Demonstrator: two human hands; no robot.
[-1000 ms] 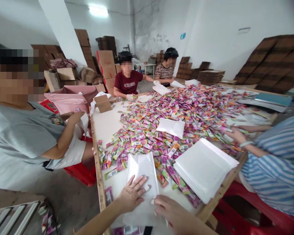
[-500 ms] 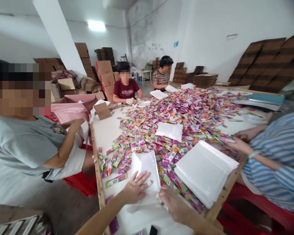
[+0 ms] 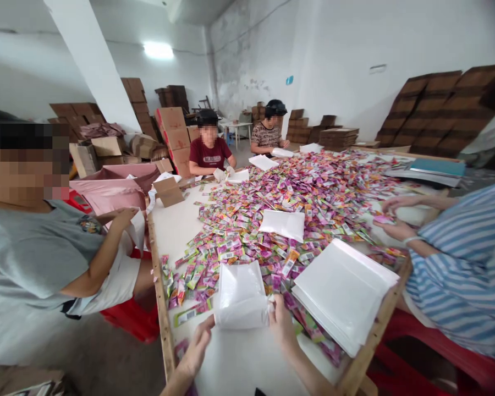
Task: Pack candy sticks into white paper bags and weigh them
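Note:
A white plastic bag [image 3: 241,295] lies on the near part of the table, its near end lifted and folded between my hands. My left hand [image 3: 198,345] pinches the bag's near left corner with closed fingers. My right hand [image 3: 281,323] grips its near right edge, fingers closed on it. A stack of white bags [image 3: 343,289] lies just to the right. A big heap of small colourful sachets [image 3: 297,203] covers the table [image 3: 235,363] beyond the bag.
A person in a grey shirt [image 3: 37,258] sits at the left edge on a red stool. A person in a striped shirt [image 3: 466,264] sorts sachets on the right. Two more people work at the far end. Cardboard boxes [image 3: 173,129] stand behind.
My left hand has come off the flat bag and gone to its near corner. Both hands have raised the bag's near end. The view has tilted down a little.

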